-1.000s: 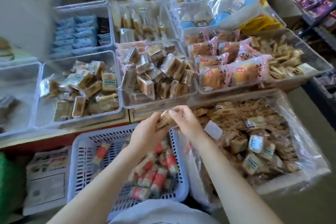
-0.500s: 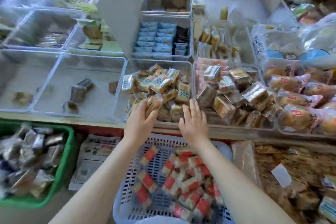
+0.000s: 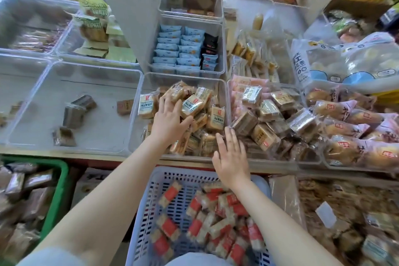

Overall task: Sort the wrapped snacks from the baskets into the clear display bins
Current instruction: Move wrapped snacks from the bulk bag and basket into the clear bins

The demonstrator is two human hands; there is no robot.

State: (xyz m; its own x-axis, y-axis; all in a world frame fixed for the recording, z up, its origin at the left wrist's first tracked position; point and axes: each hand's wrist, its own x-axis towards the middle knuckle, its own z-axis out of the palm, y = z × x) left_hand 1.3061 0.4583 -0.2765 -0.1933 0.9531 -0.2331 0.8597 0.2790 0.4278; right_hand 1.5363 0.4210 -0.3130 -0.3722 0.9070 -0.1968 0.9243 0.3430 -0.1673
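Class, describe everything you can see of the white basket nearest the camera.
The white basket is slotted plastic with a rounded rim, sitting low in front of the shelf of clear bins, directly below the person. It holds a loose heap of clear-wrapped snacks with red labels. The right hand hovers above its far rim; neither hand plainly touches it.

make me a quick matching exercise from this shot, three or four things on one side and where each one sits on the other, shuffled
Things:
1. red-and-tan wrapped snack bars
2. light blue wrapped packets
3. left hand
4. green plastic basket

Places:
A. at the bottom left, below the shelf edge
B. resting on the tan wrapped snacks in the centre clear bin
C. in the white slotted basket at the bottom centre
D. in neat rows in a clear bin behind the centre bin

Pairs: 1-C, 2-D, 3-B, 4-A
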